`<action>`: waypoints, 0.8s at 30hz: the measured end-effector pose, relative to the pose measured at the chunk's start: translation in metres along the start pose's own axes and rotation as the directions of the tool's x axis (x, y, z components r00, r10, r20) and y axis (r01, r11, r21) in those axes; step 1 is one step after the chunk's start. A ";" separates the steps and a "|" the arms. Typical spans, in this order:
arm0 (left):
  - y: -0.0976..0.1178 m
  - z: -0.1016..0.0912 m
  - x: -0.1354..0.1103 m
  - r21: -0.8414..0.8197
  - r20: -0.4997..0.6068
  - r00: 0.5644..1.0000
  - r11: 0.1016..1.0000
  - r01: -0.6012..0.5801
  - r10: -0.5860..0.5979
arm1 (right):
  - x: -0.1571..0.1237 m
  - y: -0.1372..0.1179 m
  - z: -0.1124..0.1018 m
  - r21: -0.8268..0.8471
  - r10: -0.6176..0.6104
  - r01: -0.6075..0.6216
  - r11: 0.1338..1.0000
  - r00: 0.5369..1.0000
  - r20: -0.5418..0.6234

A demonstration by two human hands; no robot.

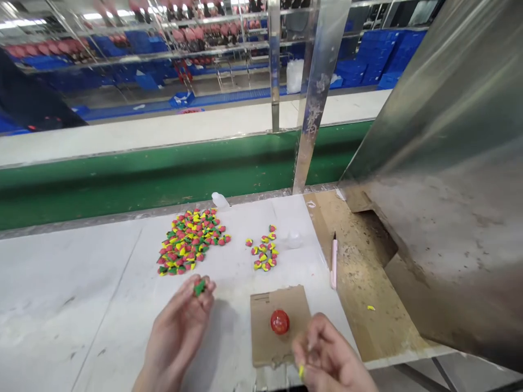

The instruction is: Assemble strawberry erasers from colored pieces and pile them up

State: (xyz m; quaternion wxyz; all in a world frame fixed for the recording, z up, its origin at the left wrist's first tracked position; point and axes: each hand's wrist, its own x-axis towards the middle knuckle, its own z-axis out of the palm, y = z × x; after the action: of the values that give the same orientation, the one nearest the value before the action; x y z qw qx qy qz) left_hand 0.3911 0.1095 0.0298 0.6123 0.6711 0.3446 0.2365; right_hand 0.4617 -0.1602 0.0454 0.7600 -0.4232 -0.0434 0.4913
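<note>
My left hand (177, 332) is low in the middle of the white table (61, 305), its fingertips pinched on a small green piece (199, 287). My right hand (327, 356) is at the bottom edge with its fingers curled in, and a small yellow piece (301, 372) shows at one fingertip. Just left of my right hand lies a small cardboard square (269, 316) with a red round blob (280, 322) on it. Beyond my left hand is a large pile of small red, yellow and green pieces (190, 239). To its right lies a smaller group (265, 251).
A pink craft knife (334, 264) lies along the edge of a brown board (363, 272) on the right. A large steel panel (449, 163) rises at the right. A green conveyor belt (143, 179) runs behind the table. A small white bottle (219, 200) lies by the back edge.
</note>
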 end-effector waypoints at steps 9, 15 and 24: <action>0.008 0.038 -0.089 -0.367 0.553 0.830 0.916 0.159 0.078 | 0.019 0.019 0.018 0.254 0.069 -0.121 0.960 0.976 0.204; 0.013 0.039 -0.062 -0.228 0.543 0.581 0.772 -0.593 0.606 | 0.008 0.016 0.019 0.213 0.123 -0.138 0.967 0.989 0.085; 0.012 0.039 -0.067 -0.228 0.524 0.527 0.707 -0.670 0.669 | -0.001 0.018 0.023 0.242 0.166 -0.155 0.958 0.986 -0.025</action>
State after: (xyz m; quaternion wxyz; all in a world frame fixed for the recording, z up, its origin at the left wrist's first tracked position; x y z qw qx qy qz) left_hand 0.3780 0.0332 0.0434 0.5472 0.7897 -0.1391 0.2400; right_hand 0.4371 -0.1438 0.0481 0.7641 -0.3414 0.0677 0.5432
